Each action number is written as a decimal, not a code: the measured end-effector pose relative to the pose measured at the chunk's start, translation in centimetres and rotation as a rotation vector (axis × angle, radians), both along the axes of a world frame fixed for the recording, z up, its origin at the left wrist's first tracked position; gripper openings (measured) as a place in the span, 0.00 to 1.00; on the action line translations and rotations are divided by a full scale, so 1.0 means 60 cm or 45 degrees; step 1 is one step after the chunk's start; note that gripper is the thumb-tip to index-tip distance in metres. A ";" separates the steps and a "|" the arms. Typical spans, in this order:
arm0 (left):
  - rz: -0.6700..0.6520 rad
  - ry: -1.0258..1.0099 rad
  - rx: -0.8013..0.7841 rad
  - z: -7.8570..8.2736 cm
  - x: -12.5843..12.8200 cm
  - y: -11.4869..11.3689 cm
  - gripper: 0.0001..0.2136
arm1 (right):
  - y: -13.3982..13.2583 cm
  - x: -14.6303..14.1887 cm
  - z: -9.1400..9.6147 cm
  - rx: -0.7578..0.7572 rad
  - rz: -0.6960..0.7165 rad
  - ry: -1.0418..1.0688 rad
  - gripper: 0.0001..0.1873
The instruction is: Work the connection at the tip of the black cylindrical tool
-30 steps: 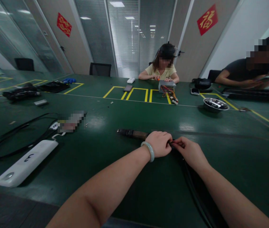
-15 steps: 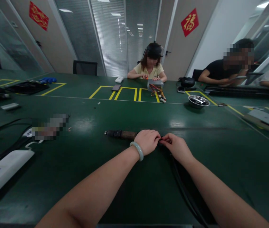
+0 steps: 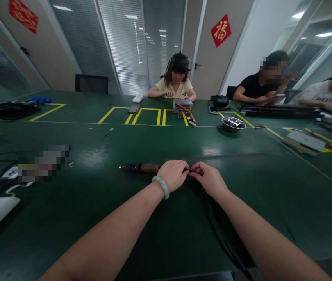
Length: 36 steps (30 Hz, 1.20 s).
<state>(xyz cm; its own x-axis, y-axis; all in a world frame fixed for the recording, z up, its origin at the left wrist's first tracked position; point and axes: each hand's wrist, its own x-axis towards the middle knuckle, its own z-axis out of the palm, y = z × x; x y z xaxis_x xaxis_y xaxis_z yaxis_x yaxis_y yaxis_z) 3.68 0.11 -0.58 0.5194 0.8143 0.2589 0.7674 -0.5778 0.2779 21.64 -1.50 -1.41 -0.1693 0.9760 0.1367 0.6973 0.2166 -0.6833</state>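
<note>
- Head view: the dark stick [image 3: 139, 168] lay on the table [image 3: 81, 199]. The left hand [image 3: 172, 175] was curled round its right end. It looked round, so a loose hold might let it roll.
- The right hand [image 3: 208, 180] pinched a small dark thing [image 3: 190, 171], mostly hidden. It was tiny, so it could slip away.
- A black cord [image 3: 219, 233] ran beside the right arm [image 3: 259, 220]. One bump could tug it and shake the hands.
</note>
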 end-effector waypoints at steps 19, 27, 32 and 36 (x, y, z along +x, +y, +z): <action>-0.003 -0.070 0.020 -0.006 0.000 0.005 0.07 | -0.008 0.010 0.014 0.231 0.087 -0.334 0.06; -0.025 -0.026 0.060 -0.005 0.000 0.001 0.07 | 0.013 0.011 -0.011 0.174 0.259 -0.061 0.05; -0.048 -0.016 0.119 -0.006 0.002 -0.005 0.09 | 0.015 0.008 -0.011 0.242 0.248 -0.108 0.07; -0.023 -0.125 0.264 0.000 0.002 -0.013 0.12 | 0.012 0.005 -0.008 0.279 0.220 -0.171 0.06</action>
